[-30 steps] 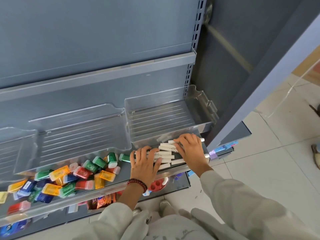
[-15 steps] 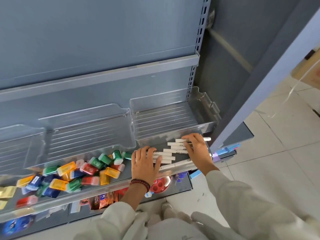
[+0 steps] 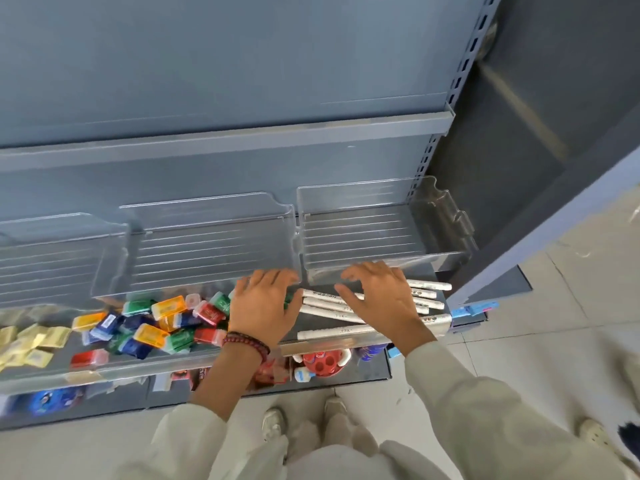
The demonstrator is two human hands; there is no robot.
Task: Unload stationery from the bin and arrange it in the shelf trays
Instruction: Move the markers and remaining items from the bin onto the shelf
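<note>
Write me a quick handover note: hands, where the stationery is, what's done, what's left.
Hands: left hand open, fingers spread, at the left ends of the white pens; right hand open, laid over them.
Things: pens lie loose at the right end of the shelf, with small coloured boxes heaped to their left. Bin not in view.
Done: stock is out on the shelf.
Left: nothing is in the clear trays yet; load them.

Retail shop, probably a stationery store. Grey shelving on a slotted upright [image 3: 458, 81] carries clear display trays [image 3: 349, 202] and heaps of small coloured boxes [image 3: 149, 336].
</note>
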